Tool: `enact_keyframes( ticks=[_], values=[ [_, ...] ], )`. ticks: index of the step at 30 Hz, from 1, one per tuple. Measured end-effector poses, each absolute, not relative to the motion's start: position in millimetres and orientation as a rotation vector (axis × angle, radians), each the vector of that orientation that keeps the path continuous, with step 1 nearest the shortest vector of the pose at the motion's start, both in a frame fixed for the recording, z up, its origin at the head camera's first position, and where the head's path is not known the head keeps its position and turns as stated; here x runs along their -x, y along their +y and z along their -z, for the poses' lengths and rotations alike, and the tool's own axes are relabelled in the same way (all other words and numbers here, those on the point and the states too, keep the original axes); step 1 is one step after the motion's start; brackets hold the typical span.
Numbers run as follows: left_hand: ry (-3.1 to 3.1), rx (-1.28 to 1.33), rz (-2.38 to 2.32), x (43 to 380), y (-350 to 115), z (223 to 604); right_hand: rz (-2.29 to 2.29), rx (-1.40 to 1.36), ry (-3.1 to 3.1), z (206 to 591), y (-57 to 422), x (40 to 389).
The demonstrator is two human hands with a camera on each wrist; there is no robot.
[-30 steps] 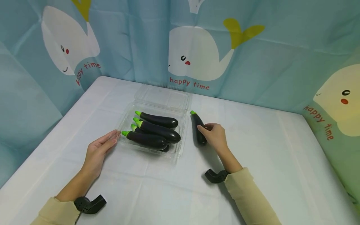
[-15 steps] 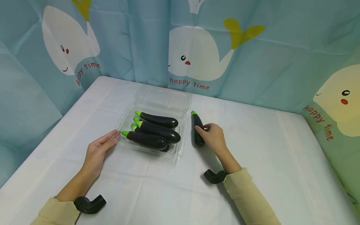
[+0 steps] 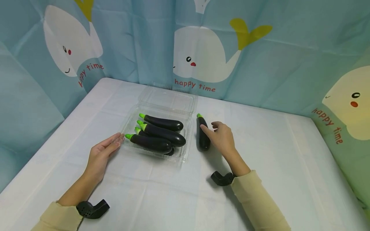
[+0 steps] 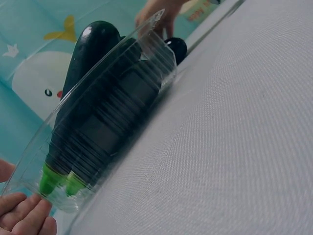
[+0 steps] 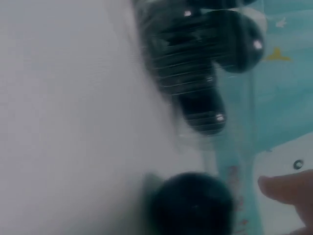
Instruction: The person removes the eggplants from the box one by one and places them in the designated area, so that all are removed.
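In the head view, a clear plastic clamshell container (image 3: pixel 188 148) lies with its lid (image 3: pixel 170 99) folded back. Several dark eggplants (image 3: pixel 160 145) with bright green stems are piled inside. My left hand (image 3: pixel 98 157) pinches the container's left corner; the left wrist view shows thumb and fingers (image 4: pixel 30 215) at either side of the rim. One more eggplant (image 3: pixel 204 139) lies on the table to the right of the container, stem pointing away. Over its right side is my right hand (image 3: pixel 222 138), thumb and fingers spread apart. A gap separates the thumb (image 5: pixel 279 188) from that eggplant in the right wrist view.
A white cloth covers the table (image 3: pixel 274 166). Behind and at both sides hangs a light blue curtain (image 3: pixel 138 38) with whale prints, close to the table's back edge. Black wrist-worn devices (image 3: pixel 222 178) sit on both forearms.
The right hand shifted the loose eggplant slightly left, toward the container, and its fingers have since come off it and spread. The left hand stays at the container's corner.
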State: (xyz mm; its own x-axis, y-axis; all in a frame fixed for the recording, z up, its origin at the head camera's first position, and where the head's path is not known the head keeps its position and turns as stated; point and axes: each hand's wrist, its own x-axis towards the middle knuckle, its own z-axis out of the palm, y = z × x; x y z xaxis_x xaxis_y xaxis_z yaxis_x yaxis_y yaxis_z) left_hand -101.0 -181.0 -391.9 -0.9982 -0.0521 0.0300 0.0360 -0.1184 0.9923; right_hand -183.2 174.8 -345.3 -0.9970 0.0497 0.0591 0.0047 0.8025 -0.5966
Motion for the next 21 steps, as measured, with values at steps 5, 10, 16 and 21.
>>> enact_keyframes(
  ticks=[5,10,16,21],
  values=[
    [-2.050,-0.016,2.305,100.8,-181.2,392.1,-1.037,-0.133,-2.865,325.5,164.8,183.9],
    [-2.040,-0.016,2.315,101.6,-180.9,392.8,-1.103,-0.258,-2.890,310.6,149.0,183.1],
    [-2.012,-0.021,2.334,101.5,-180.4,393.5,-1.145,-0.409,-2.958,305.7,131.6,182.4],
    [-2.003,-0.008,2.331,101.3,-181.1,393.7,-1.238,-0.614,-2.991,302.7,115.9,179.5]
  ],
)
